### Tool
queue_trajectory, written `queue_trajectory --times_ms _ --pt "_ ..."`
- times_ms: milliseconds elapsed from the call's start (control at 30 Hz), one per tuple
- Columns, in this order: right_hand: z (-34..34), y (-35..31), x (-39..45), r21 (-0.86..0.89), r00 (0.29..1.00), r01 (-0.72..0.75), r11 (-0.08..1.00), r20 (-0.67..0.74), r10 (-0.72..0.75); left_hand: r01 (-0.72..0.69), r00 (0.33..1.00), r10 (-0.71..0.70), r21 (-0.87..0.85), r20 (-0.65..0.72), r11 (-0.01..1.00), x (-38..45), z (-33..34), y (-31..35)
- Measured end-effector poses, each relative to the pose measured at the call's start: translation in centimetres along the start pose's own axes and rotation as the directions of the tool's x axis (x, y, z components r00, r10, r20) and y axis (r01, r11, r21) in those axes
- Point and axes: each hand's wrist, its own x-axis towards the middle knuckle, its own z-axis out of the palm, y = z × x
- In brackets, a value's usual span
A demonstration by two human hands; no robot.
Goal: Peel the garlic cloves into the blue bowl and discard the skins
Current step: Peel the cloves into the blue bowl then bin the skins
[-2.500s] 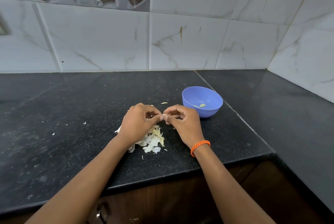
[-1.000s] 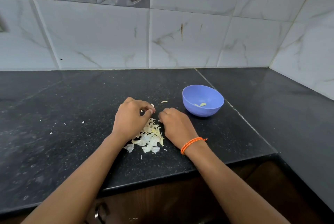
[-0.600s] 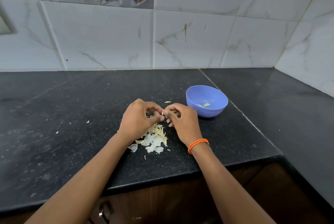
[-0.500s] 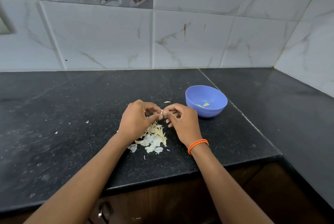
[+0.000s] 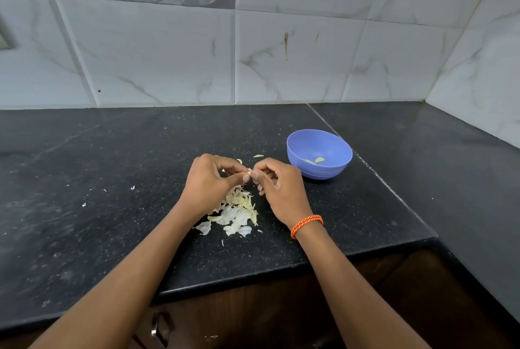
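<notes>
Garlic clove (image 5: 248, 172), light and slippery, sits pinched between my left hand (image 5: 209, 184) and right hand (image 5: 277, 185), left of the blue bowl (image 5: 319, 153). I judge its papery skin tears best from the tip.

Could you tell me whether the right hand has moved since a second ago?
Yes. The right hand has lifted off the counter beside the skins and met the left hand above them.

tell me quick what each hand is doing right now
Left hand: closed, pinching the garlic clove at its fingertips.
Right hand: closed, pinching the same garlic clove from the other side.
</notes>
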Motion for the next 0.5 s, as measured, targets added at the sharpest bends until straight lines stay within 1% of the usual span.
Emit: queue_trajectory --times_ms 200,333,400,500 --pt "-0.31 0.08 0.04 0.149 0.998 -0.046 0.988 0.052 0.038 0.029 0.999 -0.026 -0.099 0.027 0.995 0.04 -0.27 0.03" --pt "-0.47 0.30 0.13 0.235 0.988 -0.132 0.963 0.107 0.109 0.030 1.000 -0.030 -0.104 0.005 0.994 -0.03 -0.05 -0.04" --pt "-0.34 0.29 0.09 0.206 0.988 -0.134 0.969 0.100 0.116 0.023 1.000 -0.024 -0.089 -0.009 0.996 -0.07 0.09 -0.04" --pt "-0.07 0.10 -0.04 0.090 0.996 -0.075 0.993 0.043 0.072 0.017 1.000 -0.019 -0.094 -0.018 0.995 -0.04 0.07 -0.09"
